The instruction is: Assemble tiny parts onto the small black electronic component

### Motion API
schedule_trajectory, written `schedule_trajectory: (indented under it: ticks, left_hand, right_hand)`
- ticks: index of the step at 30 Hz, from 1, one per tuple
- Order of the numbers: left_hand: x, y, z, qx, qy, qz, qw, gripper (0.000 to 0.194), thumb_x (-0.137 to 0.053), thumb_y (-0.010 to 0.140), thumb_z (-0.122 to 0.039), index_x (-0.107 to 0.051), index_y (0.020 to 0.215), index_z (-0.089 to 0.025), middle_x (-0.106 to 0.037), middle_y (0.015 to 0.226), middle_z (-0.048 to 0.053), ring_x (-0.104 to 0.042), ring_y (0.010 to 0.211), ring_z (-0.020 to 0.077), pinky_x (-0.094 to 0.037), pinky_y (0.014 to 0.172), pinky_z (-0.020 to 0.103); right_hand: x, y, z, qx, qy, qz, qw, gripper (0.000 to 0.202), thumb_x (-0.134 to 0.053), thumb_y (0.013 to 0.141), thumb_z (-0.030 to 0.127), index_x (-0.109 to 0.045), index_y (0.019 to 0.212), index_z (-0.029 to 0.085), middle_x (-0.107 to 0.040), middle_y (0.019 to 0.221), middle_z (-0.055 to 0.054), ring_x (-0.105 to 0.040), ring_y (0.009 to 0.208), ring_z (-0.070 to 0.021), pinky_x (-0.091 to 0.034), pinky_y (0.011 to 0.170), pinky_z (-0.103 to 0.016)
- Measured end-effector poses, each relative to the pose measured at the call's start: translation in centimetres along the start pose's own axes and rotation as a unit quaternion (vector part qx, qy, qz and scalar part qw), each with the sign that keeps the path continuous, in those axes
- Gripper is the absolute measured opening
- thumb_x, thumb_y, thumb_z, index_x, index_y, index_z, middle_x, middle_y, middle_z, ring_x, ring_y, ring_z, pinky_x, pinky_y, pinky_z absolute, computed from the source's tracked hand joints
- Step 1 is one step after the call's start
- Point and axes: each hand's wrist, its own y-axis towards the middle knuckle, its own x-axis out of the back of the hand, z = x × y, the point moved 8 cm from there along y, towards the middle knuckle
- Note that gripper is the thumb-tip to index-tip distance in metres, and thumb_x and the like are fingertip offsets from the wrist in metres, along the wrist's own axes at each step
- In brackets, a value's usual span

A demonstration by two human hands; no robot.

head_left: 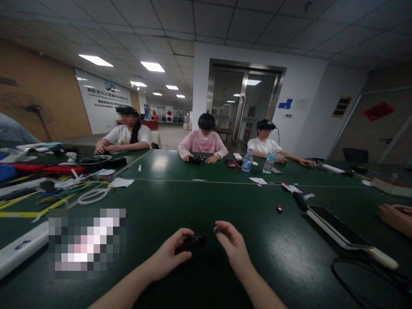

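Close in front of me on the dark green table, my left hand (172, 253) grips the left end of a small black box-shaped device (195, 242) between thumb and fingers. Its exact kind is too dark to make out. Just to the right, my right hand (232, 245) pinches a small silver-and-blue piece (216, 230) that looks like a USB plug. A short gap separates this piece from the black device. Both forearms reach in from the bottom edge.
A blurred-out object (86, 244) and a white power strip (24, 249) lie left, with cables (93, 196) behind. To the right are a white-edged flat device (337, 227), a small red item (279, 209) and a black cable (350, 283). Bottles (247, 161) and seated people are across the table.
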Motion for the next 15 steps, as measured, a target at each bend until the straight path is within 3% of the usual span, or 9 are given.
schedule_trajectory:
  ticks: [15]
  left_hand:
    - [0.05,0.0,0.25,0.004,0.002,-0.001,1.0,0.043,-0.056,0.078,-0.017,-0.039,0.117,-0.025,-0.059,0.106,0.003,-0.056,0.097,0.0208,-0.041,0.083,0.035]
  right_hand:
    - [-0.87,-0.23,-0.4,-0.027,-0.039,0.038,0.998,0.03,-0.061,0.075,0.029,-0.059,0.104,0.02,-0.063,0.098,-0.005,-0.059,0.094,-0.0206,-0.046,0.085,-0.037]
